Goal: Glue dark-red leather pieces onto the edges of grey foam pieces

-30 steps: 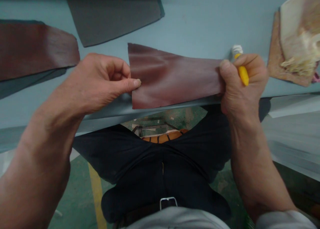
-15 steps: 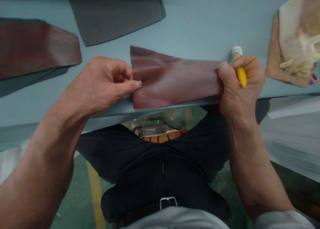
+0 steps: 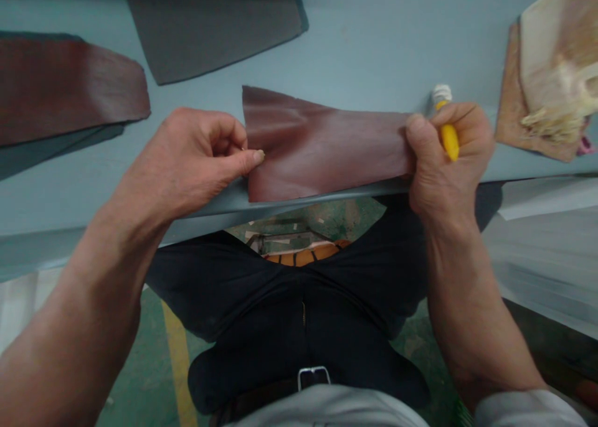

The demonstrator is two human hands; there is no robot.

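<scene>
A reddish-brown leather piece, wide at the left and narrower at the right, stretches between both hands over the table's near edge. My left hand pinches its left edge between thumb and fingers, and the leather creases there. At the narrow end, my right hand grips the leather with the thumb on top. Tucked in the fingers of that same hand is a yellow-handled tool with a whitish, wrapped-looking end; its exact kind is unclear. The underside of the leather is hidden.
On the blue-grey table lie a stack of brown leather pieces at the left and dark grey pieces behind. A stained, pale block with frayed fibres rests on a brown board at the right. My legs are below the edge.
Almost nothing differs. Both hands keep their hold on the leather, and the whole view has shifted very slightly.
</scene>
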